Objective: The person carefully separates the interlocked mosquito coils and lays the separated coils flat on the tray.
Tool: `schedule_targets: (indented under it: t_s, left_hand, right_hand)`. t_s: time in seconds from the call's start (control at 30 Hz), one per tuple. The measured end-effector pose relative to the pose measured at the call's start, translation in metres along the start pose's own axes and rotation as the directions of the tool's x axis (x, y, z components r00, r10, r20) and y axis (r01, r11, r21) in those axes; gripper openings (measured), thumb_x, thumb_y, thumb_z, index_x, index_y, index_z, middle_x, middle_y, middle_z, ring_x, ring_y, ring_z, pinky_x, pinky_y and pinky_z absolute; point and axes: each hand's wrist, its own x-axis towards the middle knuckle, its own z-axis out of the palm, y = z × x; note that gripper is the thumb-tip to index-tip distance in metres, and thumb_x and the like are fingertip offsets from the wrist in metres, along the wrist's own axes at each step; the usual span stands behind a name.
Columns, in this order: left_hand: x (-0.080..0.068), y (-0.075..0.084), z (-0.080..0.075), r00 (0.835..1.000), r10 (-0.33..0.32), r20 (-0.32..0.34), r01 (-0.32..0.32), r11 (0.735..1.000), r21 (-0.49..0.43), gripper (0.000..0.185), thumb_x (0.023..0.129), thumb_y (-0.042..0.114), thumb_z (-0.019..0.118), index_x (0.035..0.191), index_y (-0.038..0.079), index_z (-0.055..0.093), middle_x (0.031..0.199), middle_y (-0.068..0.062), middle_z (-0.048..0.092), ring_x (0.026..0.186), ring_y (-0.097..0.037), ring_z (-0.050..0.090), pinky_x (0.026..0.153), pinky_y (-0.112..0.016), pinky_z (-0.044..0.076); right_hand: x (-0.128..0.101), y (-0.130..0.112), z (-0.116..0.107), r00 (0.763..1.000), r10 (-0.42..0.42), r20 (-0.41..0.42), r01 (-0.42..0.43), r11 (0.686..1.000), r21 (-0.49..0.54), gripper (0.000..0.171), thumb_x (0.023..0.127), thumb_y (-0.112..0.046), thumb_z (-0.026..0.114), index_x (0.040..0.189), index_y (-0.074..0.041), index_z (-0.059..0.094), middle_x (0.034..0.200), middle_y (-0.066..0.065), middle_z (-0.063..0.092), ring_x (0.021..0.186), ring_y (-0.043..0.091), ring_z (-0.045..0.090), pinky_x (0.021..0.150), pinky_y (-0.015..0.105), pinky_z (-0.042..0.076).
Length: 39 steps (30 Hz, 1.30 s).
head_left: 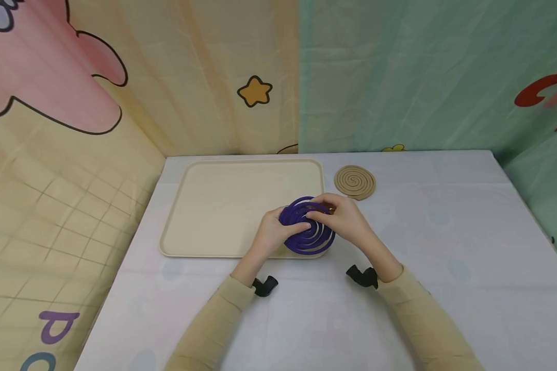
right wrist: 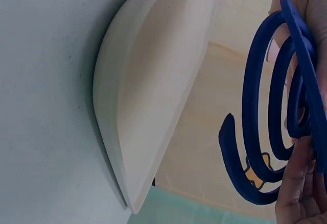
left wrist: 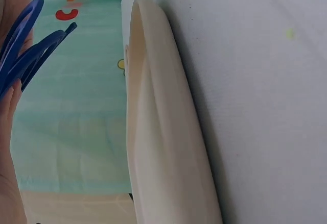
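A purple-blue mosquito coil (head_left: 291, 217) is held up over the right front corner of the cream tray (head_left: 232, 206). My left hand (head_left: 275, 232) grips its left side, with the thumb lying across the rings. At the upper right, my right hand (head_left: 343, 219) pinches the coil between thumb and fingers. Seen from the right wrist, the coil's rings (right wrist: 249, 96) are spread apart, some hanging away from a flatter layer. The left wrist view shows the coil (left wrist: 38, 50) edge-on, partly cut off by the frame.
A tan mosquito coil (head_left: 355, 181) lies flat on the white tablecloth (head_left: 445, 221), just right of the tray's far corner. Printed curtains (head_left: 399, 77) stand behind and beside the table. A black wrist mount (head_left: 265, 286) sits at my left cuff, another (head_left: 362, 276) at the right.
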Motion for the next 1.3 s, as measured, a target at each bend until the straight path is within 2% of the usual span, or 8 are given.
schedule_targets:
  t_s: [0.17,0.33,0.43,0.57,0.7,0.93,1.13,1.3]
  left_hand:
    - [0.000,-0.003,0.004,0.994,-0.004,-0.112,-0.008,0.994,-0.110,0.044,0.080,0.021,0.082,0.118,0.003,0.068,0.112,-0.015,0.073,0.101,-0.027,0.071,0.087,-0.034,0.058]
    - [0.002,-0.005,0.007,0.952,0.004,-0.307,-0.088,0.962,-0.259,0.040,0.078,0.017,0.083,0.113,0.003,0.070,0.108,-0.015,0.074,0.097,-0.021,0.071,0.086,-0.030,0.058]
    - [0.003,-0.005,0.009,0.938,-0.007,-0.345,-0.102,0.950,-0.296,0.040,0.078,0.015,0.083,0.114,0.002,0.069,0.109,-0.015,0.073,0.097,-0.018,0.070,0.087,-0.030,0.057]
    - [0.002,-0.002,0.006,0.964,-0.013,-0.267,-0.073,0.949,-0.307,0.042,0.081,0.014,0.080,0.119,0.002,0.066,0.116,-0.015,0.071,0.105,-0.020,0.068,0.093,-0.031,0.055]
    - [0.001,0.001,-0.005,0.998,-0.010,-0.054,-0.010,0.932,-0.363,0.042,0.092,0.014,0.067,0.131,0.004,0.057,0.131,-0.017,0.063,0.118,-0.025,0.062,0.101,-0.035,0.051]
    - [0.001,0.003,-0.019,0.971,-0.055,0.234,0.151,0.897,-0.416,0.054,0.106,0.038,0.038,0.136,-0.005,0.049,0.118,-0.005,0.067,0.102,-0.010,0.065,0.088,-0.027,0.054]
    - [0.003,-0.001,-0.019,0.948,-0.052,0.313,0.202,0.860,-0.469,0.038,0.106,0.029,0.035,0.122,-0.001,0.053,0.090,0.011,0.067,0.077,-0.002,0.065,0.069,-0.017,0.054]
    - [0.001,0.001,-0.012,0.966,-0.034,0.258,0.189,0.772,-0.607,0.024,0.107,0.025,0.031,0.107,0.013,0.052,0.084,0.011,0.065,0.070,0.001,0.062,0.061,-0.014,0.052]
  right_hand:
    - [0.000,0.000,0.004,0.997,0.070,-0.015,-0.068,0.993,0.098,0.026,0.088,-0.017,0.075,0.109,-0.002,0.069,0.106,0.015,0.072,0.098,0.027,0.070,0.080,0.031,0.059]
    - [-0.003,0.003,0.011,0.987,0.161,-0.021,-0.152,0.961,0.232,0.028,0.086,-0.016,0.076,0.108,0.000,0.068,0.104,0.015,0.072,0.091,0.017,0.070,0.075,0.018,0.055]
    - [-0.004,0.004,0.013,0.982,0.191,-0.010,-0.183,0.955,0.234,0.029,0.087,-0.019,0.076,0.109,-0.001,0.068,0.106,0.015,0.072,0.096,0.019,0.071,0.078,0.023,0.056]
    - [-0.005,0.005,0.008,0.990,0.138,-0.023,-0.133,0.980,0.150,0.027,0.087,-0.019,0.076,0.106,-0.002,0.069,0.106,0.014,0.073,0.106,0.029,0.069,0.084,0.035,0.058]
    - [-0.006,0.007,0.001,1.000,0.013,-0.003,-0.013,0.998,0.056,0.019,0.086,-0.012,0.076,0.100,-0.002,0.071,0.098,0.014,0.072,0.094,0.026,0.070,0.079,0.034,0.060]
    - [-0.011,0.006,-0.008,0.984,-0.146,0.107,0.155,0.985,-0.079,0.011,0.084,-0.010,0.077,0.093,-0.007,0.072,0.092,0.005,0.069,0.078,0.011,0.057,0.067,0.022,0.052]
    - [-0.011,0.003,-0.010,0.978,-0.126,0.169,0.142,0.986,-0.086,0.013,0.086,-0.010,0.075,0.096,-0.008,0.069,0.092,0.004,0.068,0.079,0.013,0.057,0.069,0.026,0.053]
    - [-0.009,0.002,-0.005,0.997,-0.057,0.053,0.061,0.996,-0.065,0.027,0.086,-0.013,0.076,0.111,-0.005,0.067,0.102,0.011,0.072,0.081,0.018,0.060,0.069,0.028,0.053]
